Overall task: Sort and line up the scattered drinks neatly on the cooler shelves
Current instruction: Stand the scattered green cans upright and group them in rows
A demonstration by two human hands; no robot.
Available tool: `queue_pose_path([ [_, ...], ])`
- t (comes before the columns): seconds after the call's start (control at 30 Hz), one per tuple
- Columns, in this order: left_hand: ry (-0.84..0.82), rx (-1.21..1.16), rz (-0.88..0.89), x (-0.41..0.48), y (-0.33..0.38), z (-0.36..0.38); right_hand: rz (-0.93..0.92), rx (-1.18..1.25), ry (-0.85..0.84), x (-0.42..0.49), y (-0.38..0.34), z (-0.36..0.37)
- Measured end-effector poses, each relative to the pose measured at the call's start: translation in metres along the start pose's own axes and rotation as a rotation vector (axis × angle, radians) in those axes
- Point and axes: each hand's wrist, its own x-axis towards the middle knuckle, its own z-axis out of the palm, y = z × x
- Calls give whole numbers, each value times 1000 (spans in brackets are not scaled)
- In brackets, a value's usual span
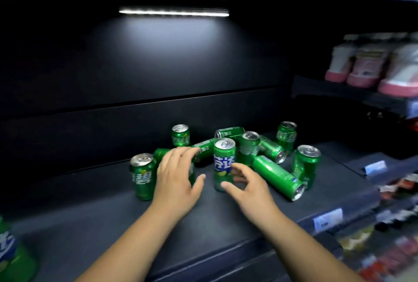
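Note:
Several green soda cans lie scattered on the dark cooler shelf, some upright, some on their sides. A tall slim green can with a blue label stands at the middle. My right hand holds it low down, thumb on its front and fingers curled at its right side. My left hand reaches with straight fingers over a can that is mostly hidden behind it. Just left of that hand stands an upright green can. Right of my right hand a long can lies on its side.
More cans stand at the back and right. A green can sits at the shelf's near left edge. Pink-and-white bottles fill a higher shelf at the right. Price tags line the shelf front, with blurred goods below.

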Motion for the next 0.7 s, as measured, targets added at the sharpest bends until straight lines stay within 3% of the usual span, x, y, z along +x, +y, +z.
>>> queue_pose_path([
  [0.13,-137,-248,-232,10,28,43,-35,-153,185,-5,28,-57],
  [0.27,-253,-416,-482,18,33,83,-45,-137,347,-16,50,-95],
  [0.37,-285,-329,-582,19,38,98,-62,-189,410,-20,69,-109],
  [0.5,-265,-250,-623,18,42,98,101,-327,303,-22,93,-118],
  [0.7,-235,-191,-638,10,53,95,80,-380,222,-23,99,-118],
])
